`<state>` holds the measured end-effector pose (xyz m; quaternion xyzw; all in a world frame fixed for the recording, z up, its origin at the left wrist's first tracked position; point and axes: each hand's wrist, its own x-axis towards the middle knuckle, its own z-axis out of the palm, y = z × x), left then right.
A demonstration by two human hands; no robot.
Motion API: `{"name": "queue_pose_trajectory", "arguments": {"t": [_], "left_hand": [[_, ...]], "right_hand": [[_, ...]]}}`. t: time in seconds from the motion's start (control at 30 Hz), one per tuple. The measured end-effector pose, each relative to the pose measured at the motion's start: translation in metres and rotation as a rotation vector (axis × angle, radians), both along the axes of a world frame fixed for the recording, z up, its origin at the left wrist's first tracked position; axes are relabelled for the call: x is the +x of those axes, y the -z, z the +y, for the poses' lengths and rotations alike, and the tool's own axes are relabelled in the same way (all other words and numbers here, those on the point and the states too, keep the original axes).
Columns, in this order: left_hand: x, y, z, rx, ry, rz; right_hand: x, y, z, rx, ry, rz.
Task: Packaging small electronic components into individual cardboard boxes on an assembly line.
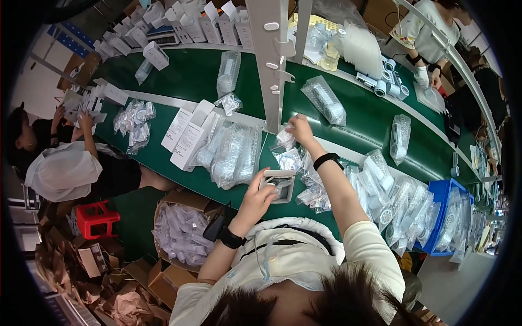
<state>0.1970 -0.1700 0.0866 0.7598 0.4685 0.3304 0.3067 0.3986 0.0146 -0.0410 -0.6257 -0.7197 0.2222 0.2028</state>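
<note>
My left hand (258, 196) grips a small open white box (291, 190) by its left side, close to my body. Inside the box lie a dark item and clear plastic, too small to make out. Farther off, my right hand (300, 129) has its fingers closed on a small clear plastic bag (285, 139) at the far edge of the bench. Between the hands and toward the right spreads a pile of small plastic packets (312, 190). Left of the box lie bubble-wrapped parts (234, 155), beside upright white cartons (189, 142).
A metal post (266, 65) rises beyond my hands. Bubble-wrapped packages (324, 101) lie on the green belt. At right stands a blue bin (439, 217); at left, a carton of wrapped pieces (182, 231) and a red stool (98, 218). Co-workers sit left and far right.
</note>
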Motion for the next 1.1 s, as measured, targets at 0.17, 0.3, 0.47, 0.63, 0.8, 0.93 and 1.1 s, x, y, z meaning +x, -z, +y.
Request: {"name": "queue_pose_trajectory", "arguments": {"t": [0.17,0.3,0.47,0.63,0.8,0.93,1.1], "left_hand": [[-0.003,-0.01,0.007,-0.292,-0.2,-0.129],[-0.002,0.0,0.02,-0.219,-0.274,-0.129],[-0.003,0.006,0.029,-0.264,-0.203,-0.151],[-0.01,0.015,0.028,-0.254,-0.196,-0.205],[-0.011,0.016,0.015,-0.134,-0.229,-0.203],[0.008,0.015,-0.008,-0.024,-0.39,-0.278],[0.001,0.02,-0.025,-0.163,-0.163,-0.627]], "right_hand": [[0.024,-0.111,-0.075,0.434,0.266,0.561],[0.024,-0.182,-0.156,0.465,-0.09,0.601],[-0.017,-0.184,-0.16,0.486,-0.773,0.283],[-0.037,-0.169,-0.147,0.374,-0.953,-0.11],[-0.044,-0.174,-0.159,0.522,-0.772,-0.219],[-0.041,-0.163,-0.174,0.429,-0.708,-0.227],[-0.03,-0.148,-0.18,0.328,-0.818,-0.262]]}}
